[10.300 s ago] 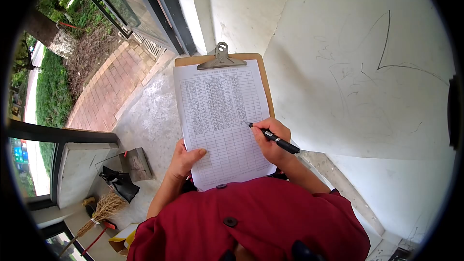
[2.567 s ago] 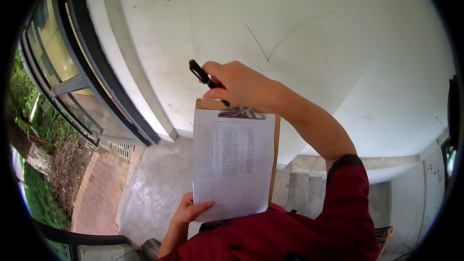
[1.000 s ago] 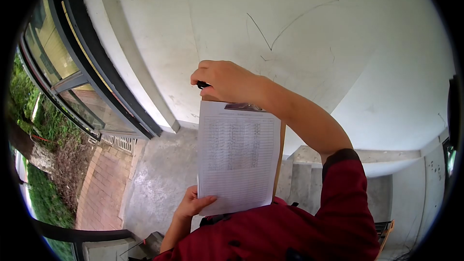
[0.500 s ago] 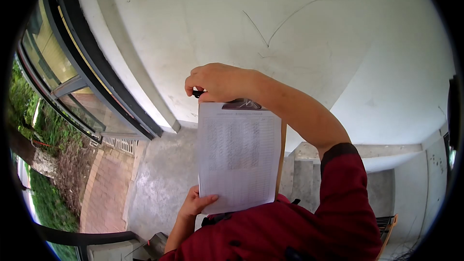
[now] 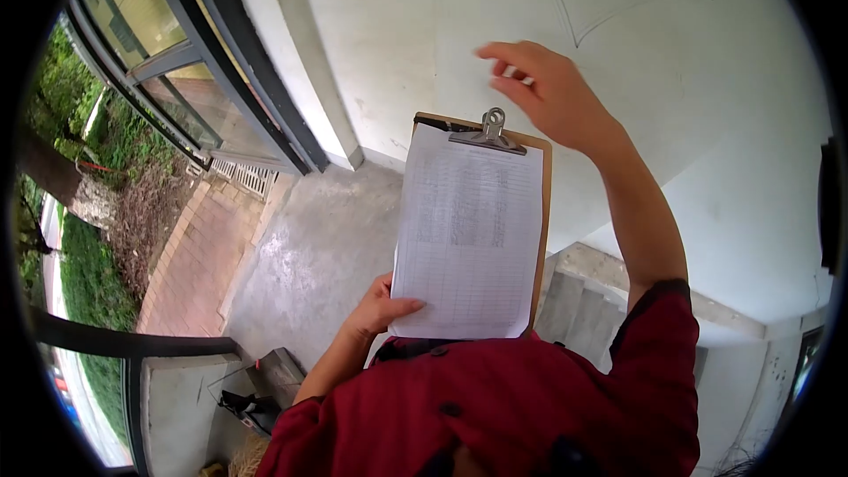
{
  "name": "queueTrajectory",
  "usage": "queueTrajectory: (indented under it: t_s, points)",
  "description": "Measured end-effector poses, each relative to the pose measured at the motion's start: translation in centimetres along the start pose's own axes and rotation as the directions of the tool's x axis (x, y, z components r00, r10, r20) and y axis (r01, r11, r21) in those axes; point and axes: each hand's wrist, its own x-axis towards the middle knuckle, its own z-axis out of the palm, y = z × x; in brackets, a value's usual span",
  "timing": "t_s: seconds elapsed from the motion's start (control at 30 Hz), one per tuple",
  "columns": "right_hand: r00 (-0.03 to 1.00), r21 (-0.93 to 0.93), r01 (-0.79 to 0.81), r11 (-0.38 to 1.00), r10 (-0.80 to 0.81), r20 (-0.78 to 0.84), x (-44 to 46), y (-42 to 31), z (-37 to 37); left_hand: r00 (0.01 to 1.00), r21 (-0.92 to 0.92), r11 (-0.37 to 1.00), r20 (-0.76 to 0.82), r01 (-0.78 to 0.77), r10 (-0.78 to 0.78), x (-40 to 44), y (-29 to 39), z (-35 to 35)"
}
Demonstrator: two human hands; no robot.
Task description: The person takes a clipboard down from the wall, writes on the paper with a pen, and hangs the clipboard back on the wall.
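My left hand (image 5: 382, 309) grips a clipboard (image 5: 545, 178) at its lower left edge, the thumb lying over the paper. Printed sheets (image 5: 468, 274) with a table of rows, partly filled in, are held on the brown board by a metal clip (image 5: 495, 131). A slim black object (image 5: 435, 125), which looks like a pen, rests at the board's top left corner beside the clip. Raised above the clip and apart from the board is my right hand (image 5: 552, 93), slightly blurred. Its fingers are bent and apart, and I see nothing between them.
A pale wall (image 5: 397, 44) with a pencilled check-like mark stands ahead. To the left are a dark-framed glass door (image 5: 177, 71), a brick path (image 5: 199, 256) and greenery. Grey steps (image 5: 579, 314) lie at the right; a black bag (image 5: 252, 411) sits at lower left.
My right hand has moved off the clipboard's top edge, up and to the right, uncovering the clip. The black object it held is now at the board's top left. The view has shifted.
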Motion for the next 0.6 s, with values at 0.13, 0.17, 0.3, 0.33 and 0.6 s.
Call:
queueTrajectory:
  t_s: [0.13,0.17,0.3,0.33,0.6]
  points:
    - [0.981,0.115,-0.093,0.989,0.111,-0.162,-6.6,2.6,1.6,0.999,-0.091,0.996,-0.044,-0.015,0.011,-0.6,-0.3,-0.7]
    - [0.965,0.179,-0.177,0.968,0.206,-0.161,-8.7,3.7,2.9,0.998,-0.096,0.995,-0.055,-0.024,0.018,-0.7,-0.3,-0.9]
    - [0.811,0.523,-0.504,0.687,0.585,0.012,-17.0,6.4,8.2,0.997,-0.117,0.992,-0.068,-0.055,0.048,-0.7,0.4,-1.0]
    - [0.701,0.596,-0.627,0.502,0.698,0.150,-18.5,5.8,8.8,0.996,-0.121,0.991,-0.063,-0.064,0.056,-0.6,0.8,-0.9]
    - [0.559,0.858,-0.513,-0.012,0.754,0.345,-25.0,-1.4,13.3,1.000,-0.040,0.999,-0.002,-0.028,0.028,0.7,2.4,-1.0]
